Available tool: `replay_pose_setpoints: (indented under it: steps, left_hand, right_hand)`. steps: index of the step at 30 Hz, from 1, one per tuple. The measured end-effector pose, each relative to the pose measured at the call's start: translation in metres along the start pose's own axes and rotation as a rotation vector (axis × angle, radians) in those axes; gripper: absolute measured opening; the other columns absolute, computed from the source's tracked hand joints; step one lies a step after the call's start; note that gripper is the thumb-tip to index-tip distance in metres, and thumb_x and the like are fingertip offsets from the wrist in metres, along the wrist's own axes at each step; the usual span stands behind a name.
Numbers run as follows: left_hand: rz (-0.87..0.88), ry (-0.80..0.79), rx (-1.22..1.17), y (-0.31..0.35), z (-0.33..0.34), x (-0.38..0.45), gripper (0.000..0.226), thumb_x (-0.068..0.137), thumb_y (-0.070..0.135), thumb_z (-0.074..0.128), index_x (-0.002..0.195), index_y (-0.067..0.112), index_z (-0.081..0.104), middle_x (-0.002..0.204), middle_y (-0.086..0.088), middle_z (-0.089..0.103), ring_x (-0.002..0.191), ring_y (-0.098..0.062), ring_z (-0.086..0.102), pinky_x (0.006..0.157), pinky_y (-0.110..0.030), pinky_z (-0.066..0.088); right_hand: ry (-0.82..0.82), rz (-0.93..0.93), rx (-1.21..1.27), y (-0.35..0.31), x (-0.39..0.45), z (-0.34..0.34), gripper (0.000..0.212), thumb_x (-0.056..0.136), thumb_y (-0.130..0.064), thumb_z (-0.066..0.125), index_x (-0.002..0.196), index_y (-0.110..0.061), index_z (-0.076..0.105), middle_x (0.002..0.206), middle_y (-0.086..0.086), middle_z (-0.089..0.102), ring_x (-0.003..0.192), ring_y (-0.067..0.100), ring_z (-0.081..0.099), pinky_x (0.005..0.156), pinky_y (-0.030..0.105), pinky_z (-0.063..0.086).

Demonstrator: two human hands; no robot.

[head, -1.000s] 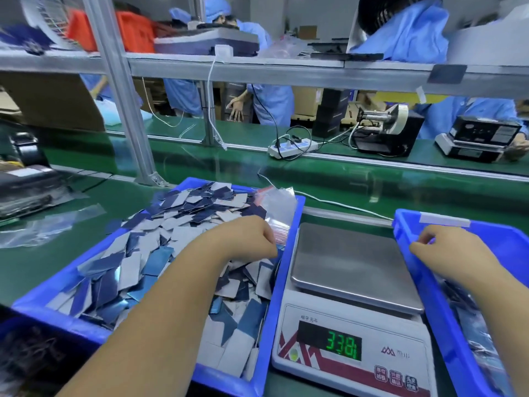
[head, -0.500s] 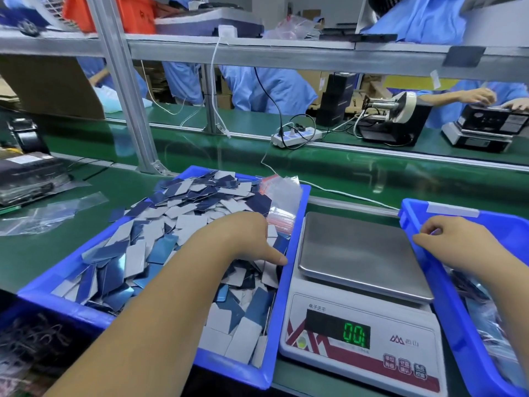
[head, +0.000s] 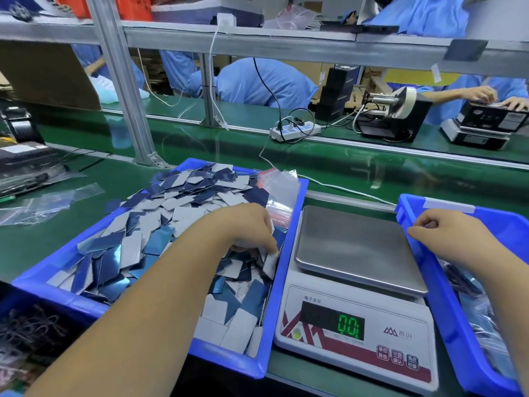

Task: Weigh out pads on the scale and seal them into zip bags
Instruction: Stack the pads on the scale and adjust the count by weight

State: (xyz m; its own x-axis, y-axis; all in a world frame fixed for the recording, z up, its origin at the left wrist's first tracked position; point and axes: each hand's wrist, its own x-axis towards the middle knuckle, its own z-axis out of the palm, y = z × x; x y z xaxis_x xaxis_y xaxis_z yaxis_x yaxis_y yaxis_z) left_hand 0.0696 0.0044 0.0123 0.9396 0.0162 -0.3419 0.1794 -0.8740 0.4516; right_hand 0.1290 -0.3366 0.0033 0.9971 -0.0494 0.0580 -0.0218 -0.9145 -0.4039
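Left blue bin [head: 43, 285] was heaped with pads [head: 148, 224], zip bags [head: 282, 193] tucked in its far right corner. The left hand [head: 246, 229] dug in there, fingers curled on some pads. Scale [head: 355, 287] read 0.0. Right hand [head: 446, 236] loosely curled, empty, over the right bin [head: 458, 333].

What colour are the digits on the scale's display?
Green digits on a black window, clearest in the head view.

Left hand [head: 248, 230] curled down, right hand [head: 446, 235] loosely curled — apart
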Motion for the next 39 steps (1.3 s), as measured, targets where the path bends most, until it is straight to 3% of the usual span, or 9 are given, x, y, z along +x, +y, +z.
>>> replay_pose_setpoints:
  steps: [5, 8, 10, 14, 17, 20, 26, 33, 39]
  left_hand:
    - [-0.012, 0.011, 0.069, 0.001, 0.005, 0.0, 0.038, 0.077, 0.038, 0.075, 0.099, 0.008, 0.069, 0.084, -0.007, 0.068, 0.065, -0.022, 0.053, 0.062, -0.029, 0.047]
    - [-0.032, 0.039, 0.139, 0.003, 0.009, 0.001, 0.02, 0.076, 0.03, 0.072, 0.072, 0.012, 0.065, 0.064, -0.001, 0.057, 0.056, -0.021, 0.049, 0.055, -0.027, 0.043]
    - [-0.049, 0.079, 0.157, 0.006, 0.01, 0.001, 0.028, 0.08, 0.025, 0.064, 0.058, 0.016, 0.049, 0.056, 0.001, 0.046, 0.052, -0.02, 0.042, 0.05, -0.023, 0.035]
    - [-0.055, 0.092, 0.06, 0.009, 0.011, 0.002, 0.038, 0.087, 0.04, 0.058, 0.061, 0.016, 0.044, 0.056, 0.0, 0.049, 0.048, -0.019, 0.042, 0.051, -0.025, 0.034]
    - [-0.03, 0.009, -0.025, 0.006, 0.013, 0.003, 0.053, 0.087, 0.062, 0.06, 0.072, 0.011, 0.062, 0.067, -0.005, 0.07, 0.05, -0.021, 0.051, 0.059, -0.029, 0.049]
    - [-0.015, -0.001, -0.007, -0.001, 0.013, 0.004, 0.06, 0.085, 0.068, 0.062, 0.087, 0.008, 0.069, 0.062, 0.002, 0.066, 0.051, -0.019, 0.051, 0.059, -0.026, 0.047]
    - [-0.013, -0.066, -0.103, -0.01, 0.007, 0.005, 0.041, 0.082, 0.063, 0.069, 0.087, 0.022, 0.072, 0.051, 0.009, 0.064, 0.035, -0.012, 0.039, 0.037, -0.009, 0.029]
    - [-0.062, -0.096, -0.157, -0.015, 0.004, 0.006, 0.031, 0.071, 0.051, 0.084, 0.081, 0.025, 0.07, 0.052, 0.006, 0.052, 0.046, -0.014, 0.037, 0.044, -0.019, 0.028]
    - [-0.055, -0.026, 0.005, 0.003, 0.013, 0.003, 0.022, 0.078, 0.034, 0.063, 0.072, 0.019, 0.048, 0.065, 0.002, 0.044, 0.057, -0.02, 0.036, 0.055, -0.026, 0.029]
  right_hand:
    - [-0.007, 0.001, 0.02, -0.002, -0.002, -0.001, 0.013, 0.089, -0.03, 0.063, 0.077, -0.027, 0.066, 0.079, -0.008, 0.066, 0.077, 0.011, 0.056, 0.058, 0.026, 0.037]
    - [-0.014, -0.004, 0.033, -0.003, -0.004, -0.002, 0.013, 0.09, -0.03, 0.063, 0.078, -0.026, 0.067, 0.08, -0.007, 0.066, 0.077, 0.011, 0.057, 0.058, 0.027, 0.038]
    - [-0.017, -0.008, 0.038, -0.003, -0.004, -0.002, 0.013, 0.09, -0.03, 0.063, 0.078, -0.026, 0.067, 0.079, -0.007, 0.066, 0.077, 0.011, 0.057, 0.058, 0.027, 0.038]
    - [-0.016, -0.011, 0.046, -0.004, -0.005, -0.003, 0.013, 0.09, -0.031, 0.063, 0.078, -0.026, 0.066, 0.078, -0.007, 0.066, 0.076, 0.011, 0.057, 0.057, 0.027, 0.037]
    - [-0.019, -0.017, 0.058, -0.005, -0.005, -0.003, 0.013, 0.089, -0.031, 0.064, 0.077, -0.027, 0.066, 0.079, -0.008, 0.066, 0.077, 0.01, 0.057, 0.057, 0.027, 0.038]
    - [-0.033, -0.016, 0.057, -0.006, -0.007, -0.003, 0.013, 0.089, -0.031, 0.063, 0.077, -0.027, 0.067, 0.081, -0.009, 0.067, 0.078, 0.01, 0.057, 0.058, 0.027, 0.038]
    - [-0.047, -0.018, 0.083, -0.007, -0.01, -0.005, 0.012, 0.088, -0.031, 0.066, 0.076, -0.026, 0.066, 0.077, -0.007, 0.066, 0.076, 0.012, 0.057, 0.059, 0.03, 0.039]
    - [-0.061, -0.025, 0.073, -0.008, -0.011, -0.006, 0.013, 0.089, -0.033, 0.066, 0.076, -0.027, 0.066, 0.078, -0.008, 0.064, 0.075, 0.01, 0.055, 0.057, 0.029, 0.037]
    - [-0.06, -0.027, 0.089, -0.01, -0.012, -0.007, 0.012, 0.09, -0.031, 0.064, 0.079, -0.026, 0.067, 0.08, -0.006, 0.065, 0.078, 0.013, 0.057, 0.06, 0.029, 0.04]
